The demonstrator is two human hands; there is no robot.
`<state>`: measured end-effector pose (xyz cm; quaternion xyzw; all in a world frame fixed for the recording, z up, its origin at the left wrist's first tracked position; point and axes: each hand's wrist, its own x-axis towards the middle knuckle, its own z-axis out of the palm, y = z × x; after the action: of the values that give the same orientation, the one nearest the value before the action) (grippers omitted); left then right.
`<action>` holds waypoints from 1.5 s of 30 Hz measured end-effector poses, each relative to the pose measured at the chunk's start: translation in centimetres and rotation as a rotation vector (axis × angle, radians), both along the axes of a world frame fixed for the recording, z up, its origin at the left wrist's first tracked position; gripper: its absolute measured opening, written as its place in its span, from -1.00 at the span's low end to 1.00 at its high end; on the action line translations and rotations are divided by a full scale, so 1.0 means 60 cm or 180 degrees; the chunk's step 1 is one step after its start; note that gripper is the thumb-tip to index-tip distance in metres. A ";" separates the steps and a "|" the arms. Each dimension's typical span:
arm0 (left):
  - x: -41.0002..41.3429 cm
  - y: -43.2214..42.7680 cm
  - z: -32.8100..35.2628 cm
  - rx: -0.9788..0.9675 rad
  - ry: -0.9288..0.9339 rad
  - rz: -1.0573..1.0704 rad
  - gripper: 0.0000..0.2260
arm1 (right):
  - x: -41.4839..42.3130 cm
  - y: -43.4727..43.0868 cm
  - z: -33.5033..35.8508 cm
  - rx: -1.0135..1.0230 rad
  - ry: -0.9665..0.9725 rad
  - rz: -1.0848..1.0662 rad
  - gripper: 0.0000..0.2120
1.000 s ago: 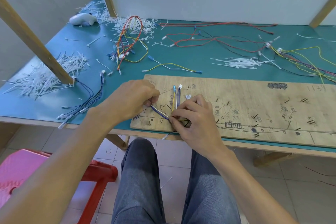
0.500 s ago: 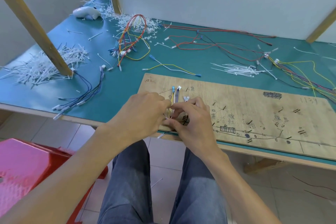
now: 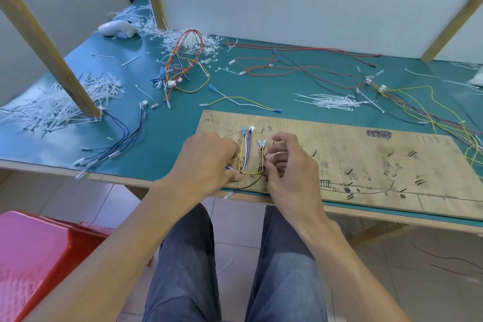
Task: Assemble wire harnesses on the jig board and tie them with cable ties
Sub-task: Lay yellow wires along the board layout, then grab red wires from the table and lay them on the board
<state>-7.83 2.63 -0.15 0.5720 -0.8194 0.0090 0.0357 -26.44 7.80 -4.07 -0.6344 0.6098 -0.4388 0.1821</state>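
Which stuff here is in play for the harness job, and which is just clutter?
In play:
jig board
wires on the board, being worked
loose cable ties

Lying about, untouched:
tie scraps
red-yellow wire bundle
dark blue wires
red stool
white object at back

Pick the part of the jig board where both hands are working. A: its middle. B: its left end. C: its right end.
B: the left hand and the right hand are both at the wires laid near the left end of the jig board.
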 end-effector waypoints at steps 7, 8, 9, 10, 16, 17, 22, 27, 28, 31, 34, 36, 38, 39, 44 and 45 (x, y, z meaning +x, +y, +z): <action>-0.017 0.004 0.011 0.0055 -0.0354 -0.0038 -0.62 | -0.017 0.007 0.018 -0.0040 0.0561 0.0273 -0.46; -0.019 0.004 0.013 0.0073 -0.0400 -0.0041 -0.63 | -0.023 -0.001 0.026 -0.0061 0.0576 0.0309 -0.53; -0.020 0.004 0.014 0.0091 -0.0436 -0.0045 -0.64 | -0.031 -0.013 0.035 -0.0078 0.0519 0.0305 -0.61; -0.021 0.004 0.015 0.0097 -0.0473 -0.0049 -0.65 | -0.041 -0.029 0.045 -0.0087 0.0381 0.0270 -0.69; -0.027 0.004 0.018 0.0197 -0.0596 0.0029 -0.65 | -0.138 -0.177 0.076 0.0627 -0.0597 0.0117 -0.84; -0.027 0.003 0.018 0.0237 -0.0558 0.0053 -0.64 | -0.150 -0.194 0.069 0.0734 -0.0611 0.0080 -0.78; -0.024 -0.004 0.023 0.0421 -0.0518 0.0071 -0.60 | -0.172 -0.254 0.032 0.0713 -0.0588 -0.0190 -0.64; -0.024 -0.023 0.053 0.0821 -0.0615 -0.0234 -0.64 | -0.175 -0.281 0.006 0.0521 -0.0306 -0.0396 -0.60; -0.020 -0.038 0.068 0.1072 -0.0549 -0.0328 -0.69 | -0.178 -0.283 0.002 0.0502 -0.0239 -0.0437 -0.60; -0.029 -0.111 0.125 0.1778 -0.0617 -0.0571 -0.89 | -0.183 -0.294 -0.007 0.0526 -0.0116 -0.0522 -0.61; -0.090 -0.227 0.155 0.1397 -0.0060 -0.0695 -0.81 | -0.185 -0.304 -0.011 0.0589 0.0008 -0.0585 -0.62; -0.141 -0.321 0.148 0.0812 0.0663 -0.0459 -0.78 | -0.187 -0.307 -0.014 0.0582 0.0109 -0.0590 -0.62; -0.185 -0.412 0.124 0.0411 0.1086 -0.0172 -0.87 | -0.189 -0.309 -0.016 0.0567 0.0161 -0.0583 -0.61; -0.201 -0.452 0.106 0.0366 0.1170 -0.0065 -0.88 | -0.190 -0.310 -0.017 0.0557 0.0177 -0.0581 -0.60; -0.234 -0.613 0.018 0.0320 0.1206 0.0273 -0.83 | -0.195 -0.317 -0.024 0.0497 0.0080 -0.0615 -0.66; -0.236 -0.640 0.005 0.0270 0.1189 0.0363 -0.80 | -0.195 -0.319 -0.027 0.0501 0.0095 -0.0610 -0.67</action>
<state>-21.98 -35.74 0.17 0.6103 -0.7644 -0.1298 0.1624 -38.12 -11.35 -5.68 -0.5634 0.7028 -0.3955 0.1794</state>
